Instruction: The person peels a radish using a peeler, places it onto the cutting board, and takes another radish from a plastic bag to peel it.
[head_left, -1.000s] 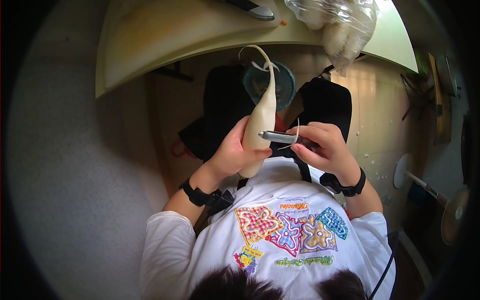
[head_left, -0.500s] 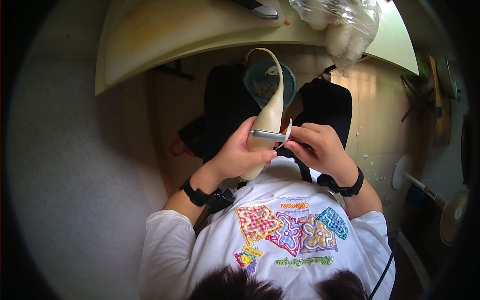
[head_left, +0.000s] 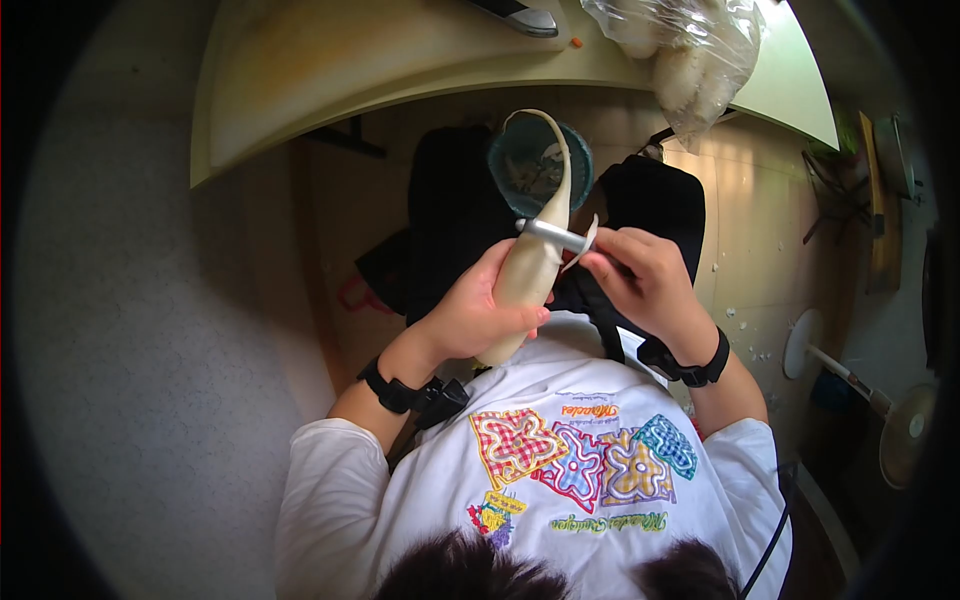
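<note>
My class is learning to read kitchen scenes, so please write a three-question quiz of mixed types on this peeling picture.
1. True or false: the left hand holds the white radish.
2. The right hand holds: A) a spoon, B) a peeler, C) a cup.
3. Fill in: below the radish's thin tip sits a teal ___.

Key: 1 true; 2 B; 3 bowl.
</note>
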